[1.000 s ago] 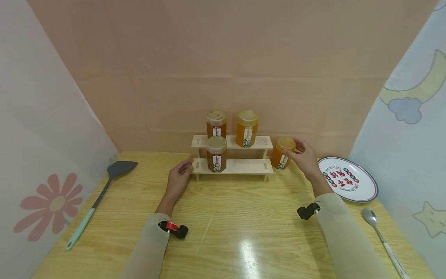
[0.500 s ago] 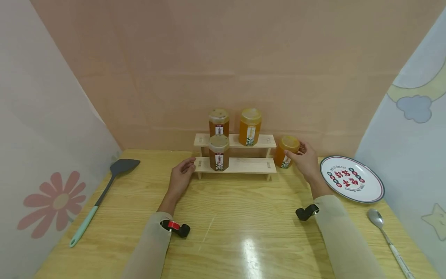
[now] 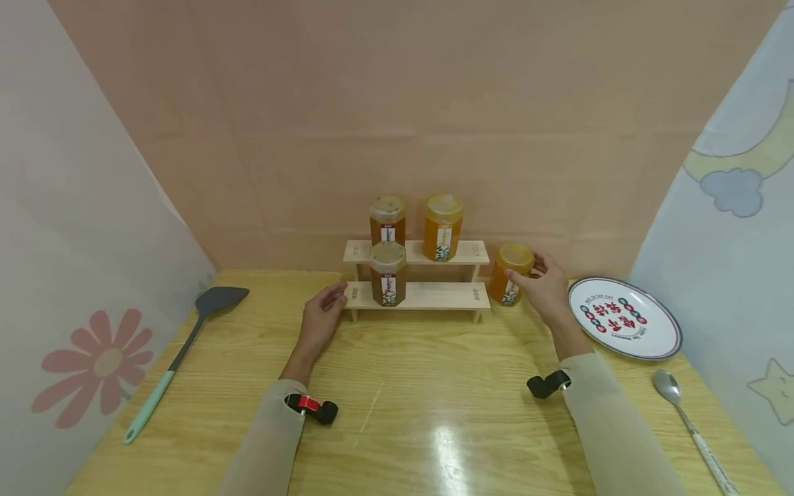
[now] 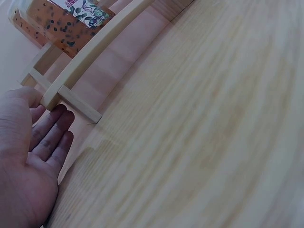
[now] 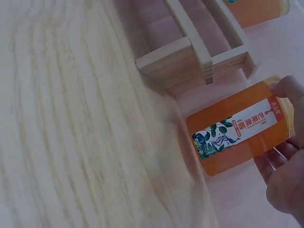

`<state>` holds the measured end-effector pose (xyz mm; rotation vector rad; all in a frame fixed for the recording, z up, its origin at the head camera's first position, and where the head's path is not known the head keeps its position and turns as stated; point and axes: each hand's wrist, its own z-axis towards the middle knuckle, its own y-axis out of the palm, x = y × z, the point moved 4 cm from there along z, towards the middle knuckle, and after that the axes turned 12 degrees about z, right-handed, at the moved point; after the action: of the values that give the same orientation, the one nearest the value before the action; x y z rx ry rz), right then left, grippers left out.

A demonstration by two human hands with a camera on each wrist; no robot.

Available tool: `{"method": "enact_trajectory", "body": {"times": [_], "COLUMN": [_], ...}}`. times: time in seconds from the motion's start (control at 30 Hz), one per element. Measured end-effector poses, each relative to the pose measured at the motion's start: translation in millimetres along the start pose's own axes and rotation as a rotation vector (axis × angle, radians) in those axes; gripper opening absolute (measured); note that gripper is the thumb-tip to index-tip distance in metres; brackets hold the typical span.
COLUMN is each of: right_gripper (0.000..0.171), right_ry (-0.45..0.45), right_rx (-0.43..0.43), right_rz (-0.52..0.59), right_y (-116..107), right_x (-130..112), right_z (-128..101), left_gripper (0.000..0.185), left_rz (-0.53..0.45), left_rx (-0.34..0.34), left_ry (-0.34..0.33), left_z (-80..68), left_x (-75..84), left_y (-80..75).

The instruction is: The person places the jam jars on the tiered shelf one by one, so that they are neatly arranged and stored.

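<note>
In the head view my right hand grips an orange lidded jar by its upper part, just right of the wooden two-tier rack. The right wrist view shows the thumb on the lid end of this jar, with its white label facing the camera. At the rack's left end, my left hand holds the tip of the lower shelf, thumb above and fingers below in the left wrist view. A dark amber jar stands on the lower tier; another dark jar and an orange jar stand on the upper one.
A white oval plate with red lettering lies to the right, and a metal spoon in front of it. On the left lies a spatula with a mint handle. Walls enclose the wooden table at the back and sides.
The orange jar in my right hand has shifted slightly toward me and a little away from the rack. My left hand stays at the rack's end. The head view has swayed slightly.
</note>
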<state>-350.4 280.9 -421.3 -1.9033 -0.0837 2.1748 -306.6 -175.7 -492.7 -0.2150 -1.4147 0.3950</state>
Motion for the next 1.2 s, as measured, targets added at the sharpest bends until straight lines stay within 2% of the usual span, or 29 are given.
{"method": "enact_trajectory", "body": {"times": [0.23,0.53,0.77,1.2], "right_gripper": [0.082,0.076,0.073,0.07], "right_ry": [-0.013,-0.044,-0.063,-0.106], "right_rx": [-0.035,-0.013,-0.028,-0.075], "right_rz": [-0.003,0.026,0.023,0.038], "right_y": [-6,-8,-7,14], "right_x": [-18,-33,-47,-62], "right_z": [-14,-27,-36,-49], "left_gripper": [0.037,0.036,0.037,0.036], "left_rz": [-0.008,-0.002,-0.009,-0.012], "left_rx": [-0.003,-0.012,-0.014,-0.005], "left_ry": [0.003,0.006,0.004,-0.01], "left_z": [-2.0,-1.9,-1.1,-0.9], "left_x": [1.9,-0.2,-0.1,0.1], "left_y": [-0.2,-0.9,-0.8,0.0]}}
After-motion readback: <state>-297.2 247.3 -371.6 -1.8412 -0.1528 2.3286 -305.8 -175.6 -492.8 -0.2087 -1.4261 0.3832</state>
